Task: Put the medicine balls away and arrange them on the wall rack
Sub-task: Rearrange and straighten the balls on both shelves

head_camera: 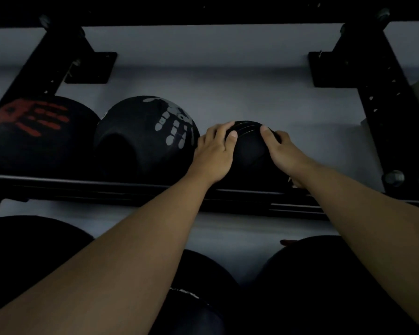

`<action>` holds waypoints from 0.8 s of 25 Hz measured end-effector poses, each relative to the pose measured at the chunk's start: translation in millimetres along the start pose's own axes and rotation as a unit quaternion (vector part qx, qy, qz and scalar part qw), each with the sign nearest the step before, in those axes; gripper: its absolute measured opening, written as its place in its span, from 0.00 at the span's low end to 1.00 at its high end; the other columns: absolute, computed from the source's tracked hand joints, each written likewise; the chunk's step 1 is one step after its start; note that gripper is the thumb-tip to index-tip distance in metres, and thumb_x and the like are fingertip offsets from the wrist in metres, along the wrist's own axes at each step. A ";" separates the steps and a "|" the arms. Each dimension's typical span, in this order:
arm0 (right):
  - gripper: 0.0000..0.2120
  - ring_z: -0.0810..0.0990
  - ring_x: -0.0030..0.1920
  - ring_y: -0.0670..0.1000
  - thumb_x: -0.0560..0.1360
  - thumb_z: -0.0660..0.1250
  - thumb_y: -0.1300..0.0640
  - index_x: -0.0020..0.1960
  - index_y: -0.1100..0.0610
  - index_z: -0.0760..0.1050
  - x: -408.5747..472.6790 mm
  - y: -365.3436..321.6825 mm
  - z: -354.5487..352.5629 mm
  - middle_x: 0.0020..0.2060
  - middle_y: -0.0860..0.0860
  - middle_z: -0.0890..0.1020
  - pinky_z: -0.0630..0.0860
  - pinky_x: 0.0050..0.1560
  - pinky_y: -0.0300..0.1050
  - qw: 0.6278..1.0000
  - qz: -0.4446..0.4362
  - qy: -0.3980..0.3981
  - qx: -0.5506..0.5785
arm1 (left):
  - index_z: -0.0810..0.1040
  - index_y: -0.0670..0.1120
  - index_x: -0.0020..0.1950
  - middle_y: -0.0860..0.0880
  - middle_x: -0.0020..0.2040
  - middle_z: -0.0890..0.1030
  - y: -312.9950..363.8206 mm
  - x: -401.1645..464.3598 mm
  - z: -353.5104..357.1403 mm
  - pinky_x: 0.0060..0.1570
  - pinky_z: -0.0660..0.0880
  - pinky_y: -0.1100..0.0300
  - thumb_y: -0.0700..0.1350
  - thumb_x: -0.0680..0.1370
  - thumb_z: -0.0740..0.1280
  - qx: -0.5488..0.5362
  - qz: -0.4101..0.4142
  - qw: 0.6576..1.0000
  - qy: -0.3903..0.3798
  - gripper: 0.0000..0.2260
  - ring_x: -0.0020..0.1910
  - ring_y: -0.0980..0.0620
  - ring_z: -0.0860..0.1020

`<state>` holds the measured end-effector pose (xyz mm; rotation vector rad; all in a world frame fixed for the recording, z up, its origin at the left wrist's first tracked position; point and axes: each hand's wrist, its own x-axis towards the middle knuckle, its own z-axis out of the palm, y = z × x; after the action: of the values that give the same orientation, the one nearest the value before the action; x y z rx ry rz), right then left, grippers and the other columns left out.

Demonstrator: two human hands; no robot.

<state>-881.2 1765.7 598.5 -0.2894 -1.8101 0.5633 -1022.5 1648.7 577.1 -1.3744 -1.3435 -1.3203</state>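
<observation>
A small plain black medicine ball (249,151) rests on the upper tier of the black wall rack (107,187), right of centre. My left hand (213,153) grips its left side and my right hand (283,153) grips its right side, thumbs on top. To its left sits a larger black ball with a grey handprint (143,139), touching my left hand. Further left is a black ball with a red handprint (34,131). The lower half of the held ball is hidden behind the rack's front rail.
Black uprights bolted to the grey wall stand at left (58,61) and right (382,93). The shelf stretch right of the held ball is bare. On the tier below, more dark balls lie at left (22,250), middle (203,286) and right (324,274).
</observation>
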 end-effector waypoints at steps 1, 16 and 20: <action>0.49 0.68 0.76 0.63 0.71 0.51 0.20 0.83 0.48 0.54 0.9 0.9 -1.3 0.79 0.60 0.65 0.64 0.77 0.62 1.000 -0.001 -0.001 -0.010 | 0.63 0.56 0.84 0.49 0.84 0.63 1.4 -0.5 -1.5 0.82 0.55 0.46 0.56 0.89 0.50 0.001 -0.003 1.000 -0.007 0.23 0.83 0.42 0.58; 0.31 0.65 0.77 0.64 0.82 0.52 0.33 0.80 0.45 0.65 -21.2 -150.9 104.8 0.78 0.61 0.65 0.63 0.76 0.57 0.970 -0.175 0.013 -0.167 | 0.66 0.52 0.82 0.45 0.83 0.67 -69.6 13.2 -200.3 0.79 0.59 0.41 0.62 0.86 0.55 0.246 -0.041 0.967 0.059 0.27 0.81 0.37 0.64; 0.31 0.62 0.78 0.67 0.81 0.50 0.31 0.82 0.40 0.59 -18.9 -175.2 174.6 0.80 0.59 0.60 0.60 0.77 0.61 0.970 -0.158 0.013 -0.184 | 0.58 0.54 0.86 0.44 0.86 0.61 -110.6 12.1 -217.0 0.78 0.59 0.38 0.66 0.85 0.52 0.177 -0.093 0.980 0.011 0.31 0.82 0.34 0.62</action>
<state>-1025.8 1567.1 633.6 -0.2478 -1.8821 -0.0024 -1164.4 1452.7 607.3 -1.0081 -1.6323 -1.1400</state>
